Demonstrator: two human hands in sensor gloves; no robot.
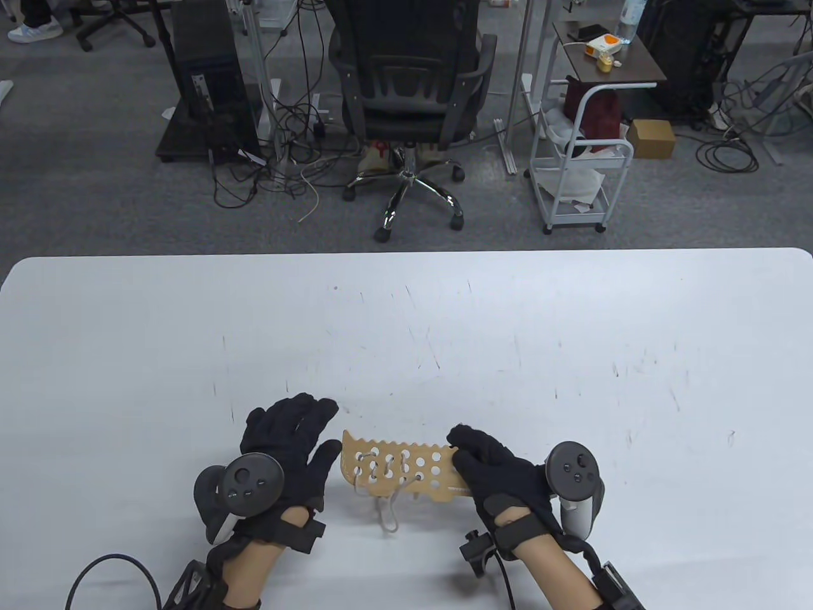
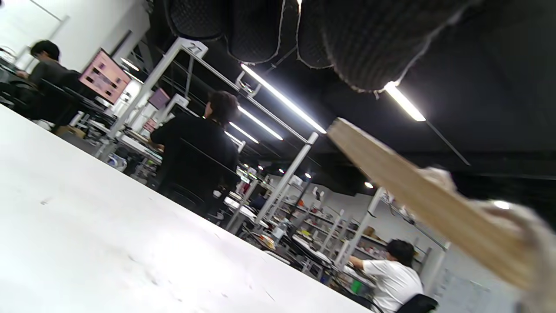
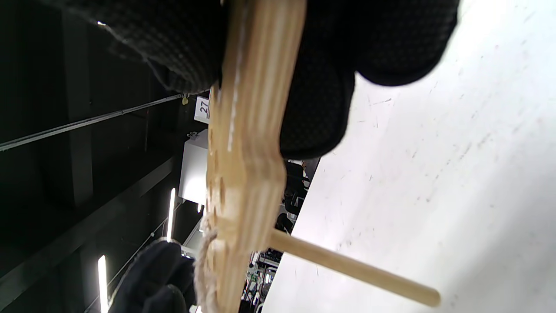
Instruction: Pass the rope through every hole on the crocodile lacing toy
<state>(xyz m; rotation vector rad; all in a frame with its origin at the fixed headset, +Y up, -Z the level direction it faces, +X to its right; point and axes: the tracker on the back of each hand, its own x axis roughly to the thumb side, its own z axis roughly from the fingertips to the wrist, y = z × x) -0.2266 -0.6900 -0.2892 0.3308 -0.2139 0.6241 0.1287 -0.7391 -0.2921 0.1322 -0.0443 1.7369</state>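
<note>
The wooden crocodile lacing toy (image 1: 406, 467) is held flat just above the white table near its front edge. My right hand (image 1: 462, 446) pinches its right end; in the right wrist view the fingers (image 3: 321, 87) and thumb clamp the board (image 3: 243, 165). A pale rope (image 1: 386, 511) runs through several holes in the left part and hangs in a loop below. A wooden needle stick (image 3: 356, 269) pokes out under the board. My left hand (image 1: 317, 435) is spread at the board's left end, thumb beside the edge, gripping nothing. The left wrist view shows the board's edge (image 2: 417, 195) with rope (image 2: 530, 234).
The white table (image 1: 571, 356) stretches wide beyond the hands. A black cable (image 1: 114, 572) lies at the front left. Past the far edge stand an office chair (image 1: 409, 95) and a white cart (image 1: 578, 171) on the floor.
</note>
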